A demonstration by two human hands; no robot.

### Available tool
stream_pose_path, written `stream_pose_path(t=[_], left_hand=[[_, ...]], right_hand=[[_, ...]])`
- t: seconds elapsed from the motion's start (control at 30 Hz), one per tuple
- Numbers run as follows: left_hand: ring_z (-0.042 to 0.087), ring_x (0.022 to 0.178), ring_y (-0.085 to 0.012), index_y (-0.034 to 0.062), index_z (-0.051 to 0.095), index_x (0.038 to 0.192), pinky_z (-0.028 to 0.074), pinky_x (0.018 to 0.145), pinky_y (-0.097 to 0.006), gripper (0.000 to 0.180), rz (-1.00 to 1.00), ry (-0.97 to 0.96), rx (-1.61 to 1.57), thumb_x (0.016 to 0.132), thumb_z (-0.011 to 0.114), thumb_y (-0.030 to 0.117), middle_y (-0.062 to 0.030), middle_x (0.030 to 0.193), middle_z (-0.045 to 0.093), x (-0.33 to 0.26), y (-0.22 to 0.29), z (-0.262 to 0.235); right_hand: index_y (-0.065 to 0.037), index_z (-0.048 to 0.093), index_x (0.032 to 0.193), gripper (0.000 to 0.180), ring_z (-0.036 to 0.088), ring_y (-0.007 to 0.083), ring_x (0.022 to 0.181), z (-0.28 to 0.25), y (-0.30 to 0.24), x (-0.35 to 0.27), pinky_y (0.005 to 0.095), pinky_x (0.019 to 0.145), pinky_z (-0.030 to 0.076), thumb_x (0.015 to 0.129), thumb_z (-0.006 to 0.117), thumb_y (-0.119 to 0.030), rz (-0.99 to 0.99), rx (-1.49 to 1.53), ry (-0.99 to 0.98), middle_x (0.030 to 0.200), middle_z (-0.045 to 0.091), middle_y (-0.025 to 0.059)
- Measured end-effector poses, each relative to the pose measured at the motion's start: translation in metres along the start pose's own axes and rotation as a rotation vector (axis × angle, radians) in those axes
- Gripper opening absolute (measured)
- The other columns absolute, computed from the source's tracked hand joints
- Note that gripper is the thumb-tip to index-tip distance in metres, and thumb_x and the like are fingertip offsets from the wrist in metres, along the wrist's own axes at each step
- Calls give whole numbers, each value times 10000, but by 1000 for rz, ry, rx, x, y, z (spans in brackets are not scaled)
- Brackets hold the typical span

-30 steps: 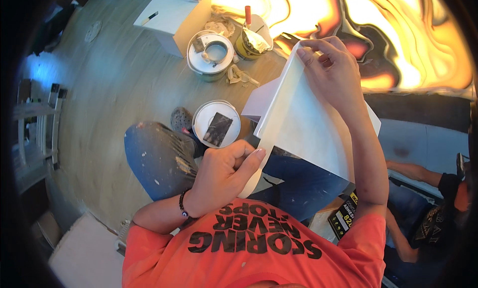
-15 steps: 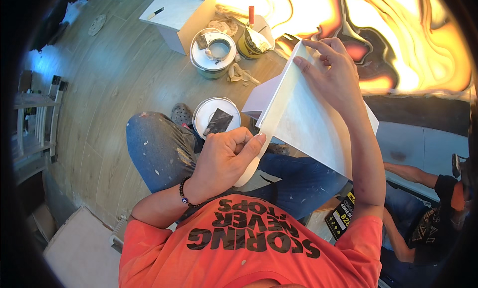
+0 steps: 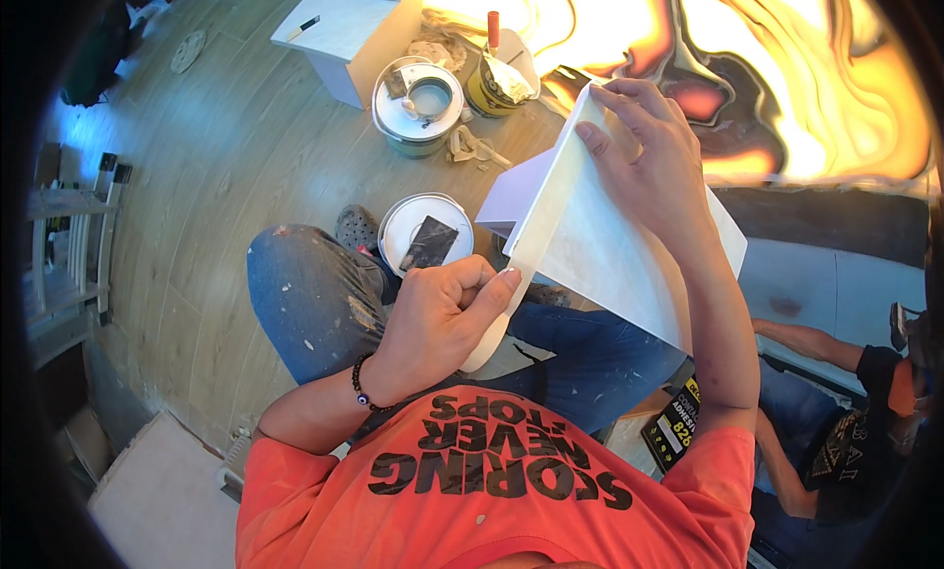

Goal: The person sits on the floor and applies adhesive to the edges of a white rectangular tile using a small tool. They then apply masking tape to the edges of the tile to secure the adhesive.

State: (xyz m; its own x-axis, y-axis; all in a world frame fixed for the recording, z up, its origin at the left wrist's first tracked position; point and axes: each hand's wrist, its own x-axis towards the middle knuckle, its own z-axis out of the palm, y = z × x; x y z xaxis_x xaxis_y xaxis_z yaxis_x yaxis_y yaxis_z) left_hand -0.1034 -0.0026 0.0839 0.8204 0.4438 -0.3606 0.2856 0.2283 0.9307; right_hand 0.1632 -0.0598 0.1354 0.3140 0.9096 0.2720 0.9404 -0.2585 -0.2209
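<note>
My left hand (image 3: 433,313) is closed, with a long pale cream edging strip (image 3: 534,246) pinched between thumb and fingers. The strip's loose tail curls down below that hand. From there it runs along the long edge of a white board piece (image 3: 615,259), which is tilted over my lap and has a pale lilac panel (image 3: 513,197) jutting from its left side. At the board's far top corner, my right hand (image 3: 649,161) holds the strip against the edge with thumb and fingertips; part of the board lies behind that forearm.
Ahead on the floor are a lidded bucket (image 3: 421,136) with a tape roll, a yellow tin (image 3: 489,89) with a red-handled tool, and a white box (image 3: 344,28). A closer white lid (image 3: 398,230) bears a dark sheet. Another person (image 3: 846,431) is at right.
Both hands keep their hold on the strip and board. The right hand's fingers have shifted slightly at the far corner; little else differs.
</note>
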Motion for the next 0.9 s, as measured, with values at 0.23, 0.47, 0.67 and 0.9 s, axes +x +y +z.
stream_pose_path(t=[0.23, 0.47, 0.67, 0.9], left_hand=[[426, 580, -3, 6, 634, 783, 342, 495, -248, 361, 26, 13, 0, 1058, 643, 241, 45, 606, 536, 1, -1, 2], [327, 553, 0, 9, 660, 798, 258, 478, -257, 390, 36, -8, -196, 1059, 645, 298, 76, 562, 457, -3, 5, 9], [345, 565, 19, 8, 663, 846, 255, 486, -228, 352, 14, -69, -316, 1072, 629, 275, 94, 601, 485, -6, 13, 13], [640, 594, -42, -4, 664, 951, 478, 496, -216, 325, -61, -123, -479, 1082, 610, 289, -10, 714, 674, -11, 36, 11]], right_hand=[[-39, 727, 1246, 403, 608, 335, 1063, -3, -3, -2, 450, 953, 514, 931, 740, -291, -20, -30, -27, 1260, 665, 90], [-31, 726, 1228, 311, 620, 340, 1097, -1, 3, 1, 451, 977, 504, 982, 664, -212, 8, 25, -16, 1231, 680, 87], [-23, 725, 1209, 280, 622, 343, 1134, -4, 2, 6, 452, 1001, 495, 1007, 621, -185, 89, 124, -55, 1235, 681, 106], [-31, 729, 1205, 276, 622, 348, 1143, -5, 2, 7, 453, 1016, 489, 1010, 614, -189, 97, 131, -67, 1258, 680, 113]])
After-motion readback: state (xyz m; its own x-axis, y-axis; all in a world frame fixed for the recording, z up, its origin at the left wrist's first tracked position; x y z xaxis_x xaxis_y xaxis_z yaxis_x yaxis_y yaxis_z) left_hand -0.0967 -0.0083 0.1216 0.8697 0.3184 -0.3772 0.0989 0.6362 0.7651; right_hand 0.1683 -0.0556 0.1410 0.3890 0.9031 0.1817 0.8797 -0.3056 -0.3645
